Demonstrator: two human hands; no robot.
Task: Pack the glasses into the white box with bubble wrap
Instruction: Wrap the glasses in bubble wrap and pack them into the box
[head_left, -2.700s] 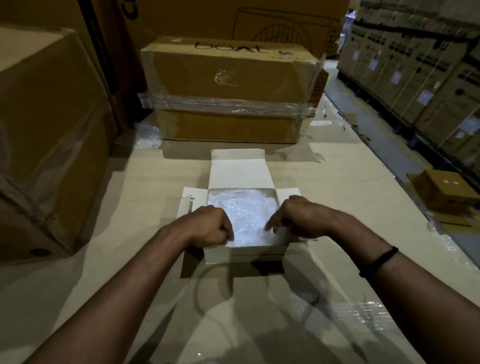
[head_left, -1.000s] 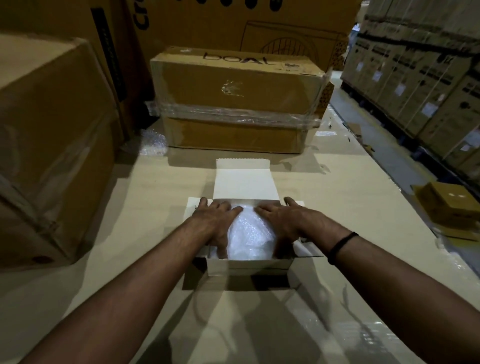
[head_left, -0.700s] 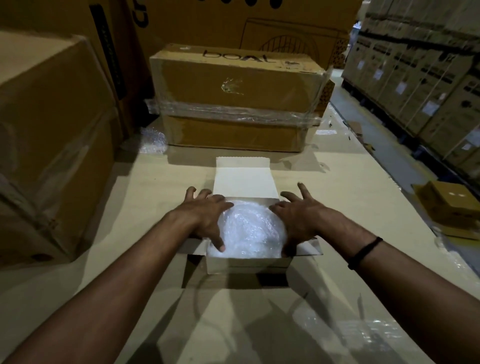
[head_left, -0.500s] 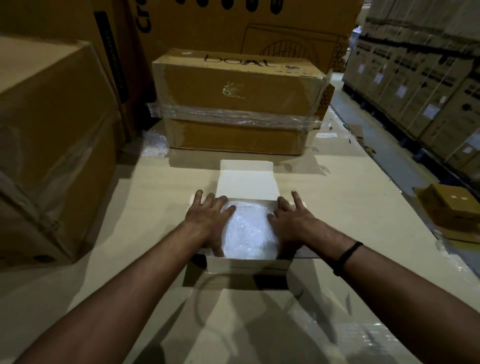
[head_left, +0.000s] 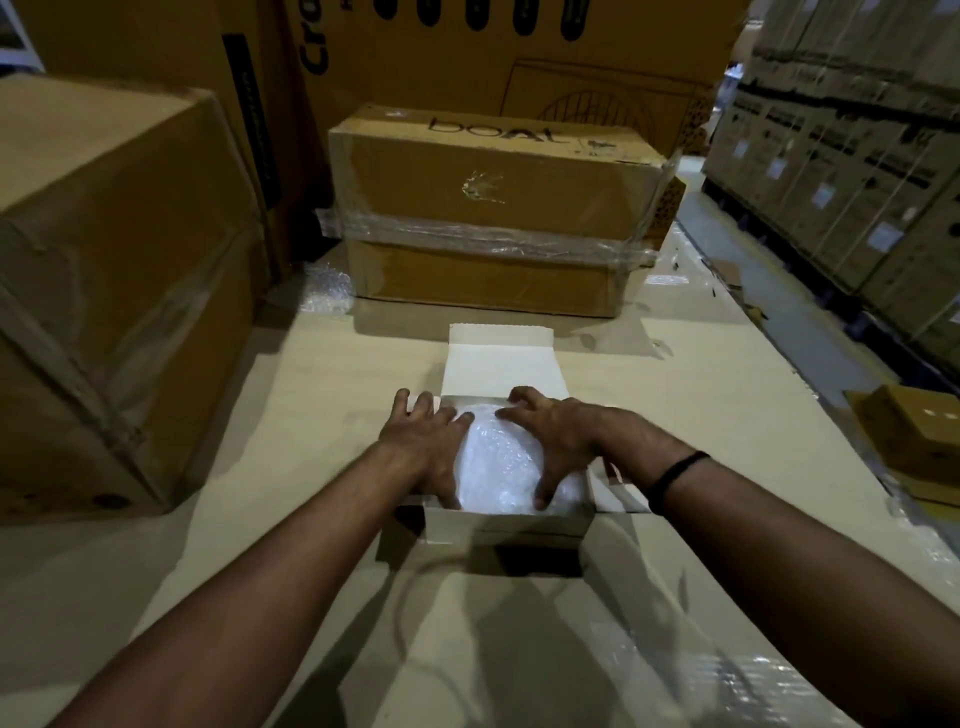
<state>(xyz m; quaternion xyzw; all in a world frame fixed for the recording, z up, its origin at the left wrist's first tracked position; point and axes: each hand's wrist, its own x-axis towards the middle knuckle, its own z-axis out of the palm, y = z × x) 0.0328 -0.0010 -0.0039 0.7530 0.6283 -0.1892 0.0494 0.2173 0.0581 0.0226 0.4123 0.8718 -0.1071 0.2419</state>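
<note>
Forearms reach in from the near edge and meet over the white box (head_left: 504, 522), which sits open on the pale table (head_left: 311, 415). A patch of clear plastic film (head_left: 753, 686) lies on the table under the right forearm. The box is filled by a mound of bubble wrap (head_left: 501, 467) that bulges above its rim; whatever it covers is hidden.

Both hands lie palm down on the mound, one on each flank, with bare wrap showing between them. The left hand (head_left: 423, 447) has its fingers spread and nearly straight, reaching over the far left corner of the box, while its thumb runs down toward the near wall. The right hand (head_left: 558, 436) is spread too, with its fingers arched and their tips pressing the far edge of the wrap, and its thumb points at the near wall. It wears a black band (head_left: 675, 470) at the wrist.

The lid flap (head_left: 501, 364) lies back beyond the fingertips. Behind it stands a brown carton (head_left: 493, 208) bound with clear tape, with a loose scrap of wrap (head_left: 324, 291) at its left corner. A large carton (head_left: 104, 286) sits to the left, and stacked cartons (head_left: 857, 156) line the far right.
</note>
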